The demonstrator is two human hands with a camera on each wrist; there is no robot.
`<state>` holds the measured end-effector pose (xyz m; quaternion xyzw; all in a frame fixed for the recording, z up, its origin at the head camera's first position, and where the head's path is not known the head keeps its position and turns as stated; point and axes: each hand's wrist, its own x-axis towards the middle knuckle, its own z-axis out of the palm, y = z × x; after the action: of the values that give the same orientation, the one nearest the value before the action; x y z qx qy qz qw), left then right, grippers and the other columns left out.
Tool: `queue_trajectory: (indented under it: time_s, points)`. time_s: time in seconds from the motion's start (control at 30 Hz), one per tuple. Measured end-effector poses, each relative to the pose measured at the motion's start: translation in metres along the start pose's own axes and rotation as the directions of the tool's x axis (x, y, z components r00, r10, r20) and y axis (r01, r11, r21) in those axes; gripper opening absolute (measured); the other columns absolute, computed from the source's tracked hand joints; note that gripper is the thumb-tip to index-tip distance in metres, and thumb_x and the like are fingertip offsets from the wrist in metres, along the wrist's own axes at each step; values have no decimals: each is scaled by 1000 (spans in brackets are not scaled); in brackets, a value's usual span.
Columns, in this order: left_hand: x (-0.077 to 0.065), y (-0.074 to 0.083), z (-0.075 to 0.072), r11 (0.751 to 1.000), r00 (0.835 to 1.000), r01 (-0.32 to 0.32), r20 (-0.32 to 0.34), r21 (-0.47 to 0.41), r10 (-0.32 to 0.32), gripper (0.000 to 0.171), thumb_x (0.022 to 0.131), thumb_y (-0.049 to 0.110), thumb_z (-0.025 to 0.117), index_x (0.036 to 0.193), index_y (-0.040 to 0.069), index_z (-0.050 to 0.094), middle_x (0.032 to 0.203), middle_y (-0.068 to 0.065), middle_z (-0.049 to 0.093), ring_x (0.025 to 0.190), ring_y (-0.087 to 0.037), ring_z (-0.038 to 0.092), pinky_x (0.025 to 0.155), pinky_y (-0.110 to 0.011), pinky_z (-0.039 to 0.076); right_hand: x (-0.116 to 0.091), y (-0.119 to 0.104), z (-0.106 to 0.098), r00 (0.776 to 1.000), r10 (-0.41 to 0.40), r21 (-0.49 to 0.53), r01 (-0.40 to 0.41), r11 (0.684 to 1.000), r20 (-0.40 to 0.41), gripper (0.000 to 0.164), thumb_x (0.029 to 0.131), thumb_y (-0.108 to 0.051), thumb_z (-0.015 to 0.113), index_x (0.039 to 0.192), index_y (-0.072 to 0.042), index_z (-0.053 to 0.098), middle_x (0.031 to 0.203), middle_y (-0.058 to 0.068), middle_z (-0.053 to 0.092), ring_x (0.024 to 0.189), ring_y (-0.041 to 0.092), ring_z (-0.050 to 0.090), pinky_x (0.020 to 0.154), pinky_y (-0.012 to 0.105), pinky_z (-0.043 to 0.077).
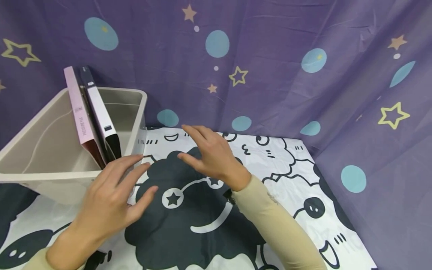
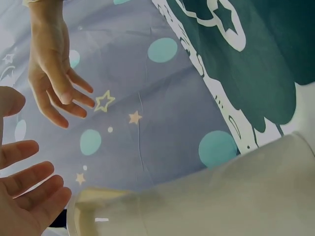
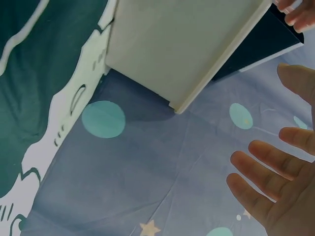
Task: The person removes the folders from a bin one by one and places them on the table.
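Observation:
Two binders stand upright and leaning in a beige plastic bin [image 1: 40, 174] at the left: a pink binder [image 1: 81, 116] and a black binder with a pale spine [image 1: 101, 108]. Their upper ends rise above the far rim. My left hand [image 1: 113, 198] is at the bin's near right corner, fingers spread and holding nothing. Over the dark cloud print on the cloth, to the right of the bin, hovers my right hand [image 1: 214, 155], its fingers loosely extended around nothing. In the right wrist view the dark binder cover [image 3: 261, 44] sticks out past the bin's rim.
A white cloth [image 1: 280, 157] with black cartoon figures covers the table. Purple curtain [image 1: 276, 93] with stars and blue ovals hangs behind the bin and along the right side, meeting the table's edge.

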<state>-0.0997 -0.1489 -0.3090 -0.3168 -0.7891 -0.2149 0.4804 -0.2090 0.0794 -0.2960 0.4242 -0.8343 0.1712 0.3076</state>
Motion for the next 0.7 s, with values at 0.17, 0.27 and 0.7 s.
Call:
queue_trajectory:
  time_s: [0.17,0.27,0.7]
  points:
    - [0,-2,-6,1000,996,-5,-90,-19,3,48,91,39,56,94,-8,68,101,-23,64,88,-41,58,102,-22,35,8,-2,-1,1000,-6,13,6,1000,-21,66,86,-46,67,138,-10,49,122,6,58,111,17,56,88,32,48]
    - [2,-3,-10,1000,989,-20,-149,-20,17,45,90,37,57,90,-7,68,96,-23,65,82,-41,58,100,-20,36,12,-4,-1,1000,-6,19,7,1000,-22,66,86,-46,66,138,-9,49,122,6,59,111,17,56,88,32,48]
    - [2,-6,-27,999,959,-34,-281,14,36,44,89,37,60,84,-6,69,86,-21,65,68,-41,56,96,-14,37,31,-10,-5,1000,-8,25,9,1000,-28,63,87,-43,65,138,-9,49,122,4,59,108,16,56,85,31,48]
